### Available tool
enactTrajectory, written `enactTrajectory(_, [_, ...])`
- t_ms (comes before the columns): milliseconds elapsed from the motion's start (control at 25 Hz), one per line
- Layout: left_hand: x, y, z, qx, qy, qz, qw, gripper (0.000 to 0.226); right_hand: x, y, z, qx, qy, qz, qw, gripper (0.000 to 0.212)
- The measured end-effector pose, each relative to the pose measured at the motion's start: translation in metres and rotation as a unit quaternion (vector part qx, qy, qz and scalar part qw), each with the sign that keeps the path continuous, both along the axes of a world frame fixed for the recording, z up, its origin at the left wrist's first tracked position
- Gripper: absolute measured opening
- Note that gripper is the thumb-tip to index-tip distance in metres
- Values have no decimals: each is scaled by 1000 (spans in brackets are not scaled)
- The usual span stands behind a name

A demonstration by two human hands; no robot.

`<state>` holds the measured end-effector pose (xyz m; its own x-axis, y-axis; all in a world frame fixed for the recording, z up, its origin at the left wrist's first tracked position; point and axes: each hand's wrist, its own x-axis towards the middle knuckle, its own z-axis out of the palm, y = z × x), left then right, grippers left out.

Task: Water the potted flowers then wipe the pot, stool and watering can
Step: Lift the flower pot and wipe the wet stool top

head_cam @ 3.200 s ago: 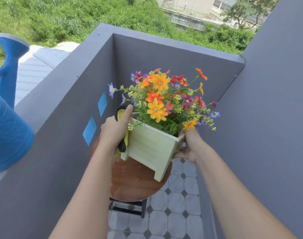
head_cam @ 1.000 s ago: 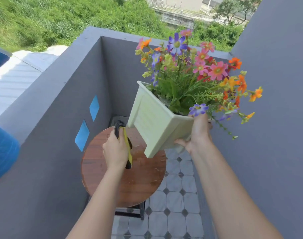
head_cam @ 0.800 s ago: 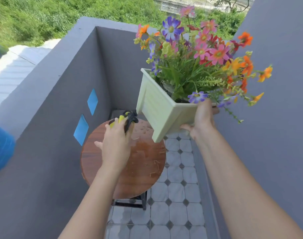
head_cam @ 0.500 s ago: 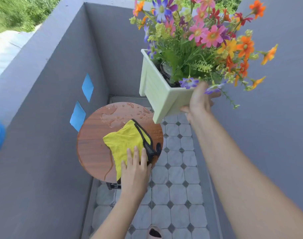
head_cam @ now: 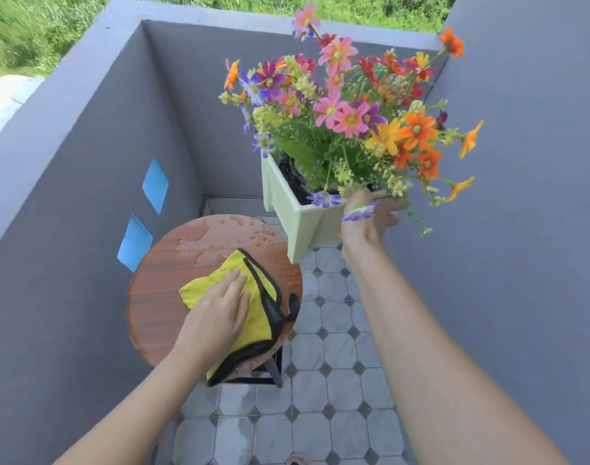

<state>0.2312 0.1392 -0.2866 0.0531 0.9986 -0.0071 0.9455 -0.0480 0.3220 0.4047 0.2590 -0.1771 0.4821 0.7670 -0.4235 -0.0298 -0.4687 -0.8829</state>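
From my head camera I count one round wooden stool [head_cam: 159, 297], one yellow cloth [head_cam: 255, 280] with black trim, one pale green square pot [head_cam: 297, 216] and one bunch of mixed flowers [head_cam: 347, 112] in it. Two blue diamond shapes [head_cam: 155, 184] sit on the grey wall to my left.

My left hand [head_cam: 216, 317] lies flat on the cloth, fingers straight and close together, pressing it against the seat of the stool. Part of the cloth hangs over the seat's near edge. Water drops [head_cam: 253, 234] dot the far side of the seat.

My right hand [head_cam: 364, 223] grips the near right corner of the pot and holds it in the air, tilted, above and to the right of the stool, clear of the seat.

The blooms and the pot's wall hide most of my right fingers. The seat covers the stool's legs except one dark piece below the cloth. A small shape at the bottom edge, on the tiled floor [head_cam: 337, 350], is cut off and I cannot make it out.
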Motion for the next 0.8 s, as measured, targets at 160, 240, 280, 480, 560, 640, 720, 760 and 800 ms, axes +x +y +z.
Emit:
enactTrajectory(160, [12,-7,-32,-99,81,21,992,84,8,7,0,10,28,-59,998,109])
enactTrajectory(240, [27,-21,-41,-89,90,29,992,79,13,15,-1,12,31,-68,997,113])
enactTrajectory(280, [33,-26,-42,-85,97,21,991,75,16,18,-1,22,27,-71,997,113])
enactTrajectory(480, [66,7,-40,-93,94,-13,991,67,21,33,-4,31,17,-62,997,98])
enactTrajectory(560, [80,28,-37,-95,79,0,992,64,24,38,-10,20,19,-51,998,96])
enactTrajectory(640, [85,49,-38,-96,70,6,993,69,26,43,-15,26,1,-55,998,83])
enactTrajectory(720, [82,68,-41,-78,54,21,995,73,27,45,-17,20,21,-66,997,95])
enactTrajectory(760, [78,78,-42,-69,52,31,996,74,27,45,-16,8,41,-69,997,107])
enactTrajectory(800, [73,87,-42,-65,51,40,996,74,26,44,-17,-1,46,-69,997,114])
